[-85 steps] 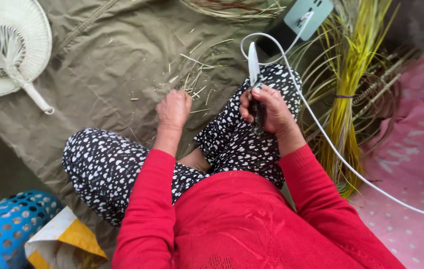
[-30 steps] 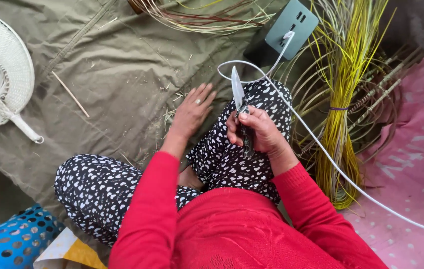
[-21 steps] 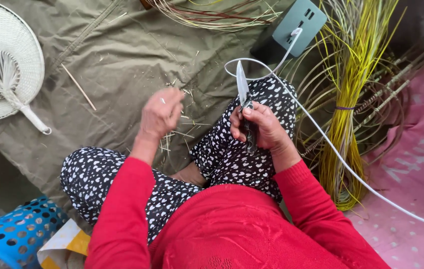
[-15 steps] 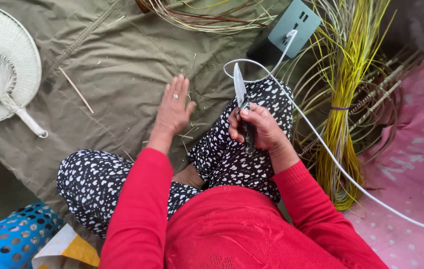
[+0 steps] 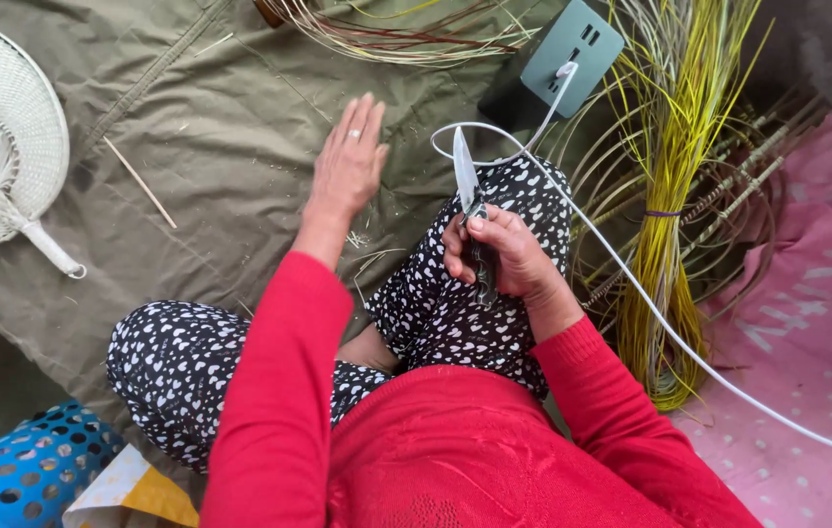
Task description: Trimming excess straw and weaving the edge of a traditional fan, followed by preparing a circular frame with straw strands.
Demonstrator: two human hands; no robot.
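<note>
The right hand (image 5: 502, 256) is clenching the dark handle of a knife (image 5: 469, 200) above the knee, blade up, judged light, rigid and sharp, safest gripped by the handle, while the left hand (image 5: 349, 164) is lying spread flat on the olive cloth (image 5: 230, 127).

One package shows: a folded white-and-yellow paper bag (image 5: 132, 489) at the near left edge, just beside a blue perforated plastic basket (image 5: 15, 464). Its printed face is mostly hidden. No signs or screens are visible.
</note>
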